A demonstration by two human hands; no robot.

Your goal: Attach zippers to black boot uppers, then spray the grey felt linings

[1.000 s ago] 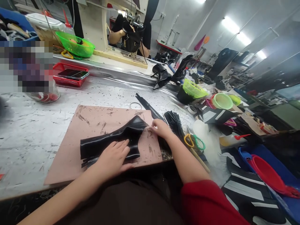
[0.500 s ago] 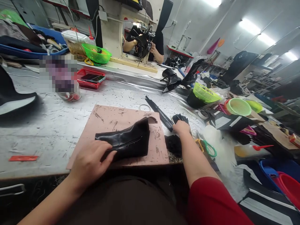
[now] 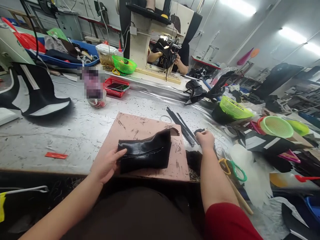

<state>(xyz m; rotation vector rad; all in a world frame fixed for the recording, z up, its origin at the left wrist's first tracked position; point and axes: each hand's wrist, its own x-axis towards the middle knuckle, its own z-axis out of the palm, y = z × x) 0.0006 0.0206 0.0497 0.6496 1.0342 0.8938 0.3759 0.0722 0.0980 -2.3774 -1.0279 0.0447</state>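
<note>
A black leather boot upper (image 3: pixel 145 151) with a zipper-like seam along its side lies on a pinkish board (image 3: pixel 135 125). My left hand (image 3: pixel 110 163) grips the upper's left edge, thumb on top and the other fingers partly hidden at its underside. To the right of the board, my right hand (image 3: pixel 206 138) has its fingertips closed on a small bunch of black strips (image 3: pixel 199 130). Long black strips (image 3: pixel 182 128) lie between that hand and the board. Just below them is a dark pile of material (image 3: pixel 193 160), partly covered by my right forearm.
Scissors with yellow and green handles (image 3: pixel 238 170) lie right of my right forearm. Black boots (image 3: pixel 195 91) and a yellow-green basket (image 3: pixel 235 108) stand farther back. A red tray (image 3: pixel 113 94) holds a phone. Across the table, a person (image 3: pixel 183 56) works at a sewing machine (image 3: pixel 140 36).
The view has swung left. My left hand has gone from resting over the upper to gripping its edge. My right hand stays at the strips, where one strip now lies apart.
</note>
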